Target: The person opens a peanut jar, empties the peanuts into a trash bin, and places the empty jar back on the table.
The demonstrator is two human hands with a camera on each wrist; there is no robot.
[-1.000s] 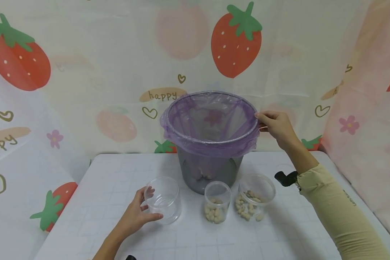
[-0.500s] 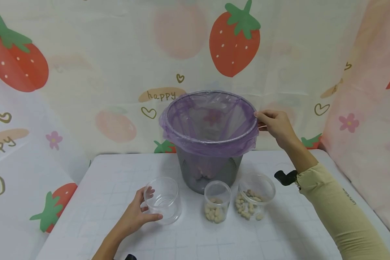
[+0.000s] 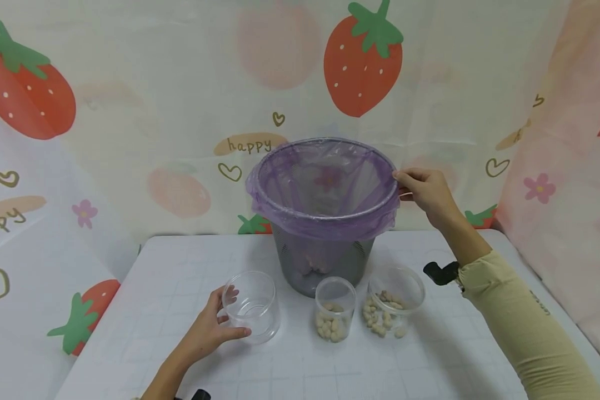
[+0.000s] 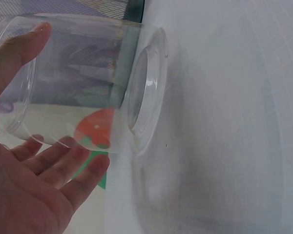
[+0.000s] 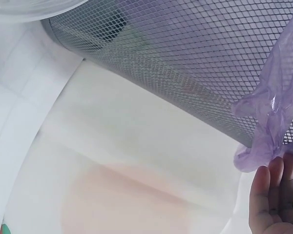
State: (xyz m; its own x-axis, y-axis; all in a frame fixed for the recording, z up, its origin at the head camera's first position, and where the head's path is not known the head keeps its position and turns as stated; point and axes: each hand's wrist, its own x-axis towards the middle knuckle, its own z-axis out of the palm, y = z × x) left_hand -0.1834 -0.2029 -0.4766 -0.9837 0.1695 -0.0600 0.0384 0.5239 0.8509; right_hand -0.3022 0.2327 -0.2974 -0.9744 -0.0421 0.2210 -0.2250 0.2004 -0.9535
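At the mesh bin's point(image 3: 292, 253) near left, my left hand point(image 3: 207, 328) curls round the clear tub point(image 3: 255, 312), light and slick, I'd guess (mid-wall's the hold). Over right, my right hand point(image 3: 427, 194) pinches the purple liner point(image 3: 325, 226).

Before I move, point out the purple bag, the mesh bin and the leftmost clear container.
Purple bag point(image 3: 325, 226): head view, front of the fold hanging over the rim.
Mesh bin point(image 3: 339, 258): head view, front wall below the fold.
Leftmost clear container point(image 4: 80, 63): left wrist view, side wall.
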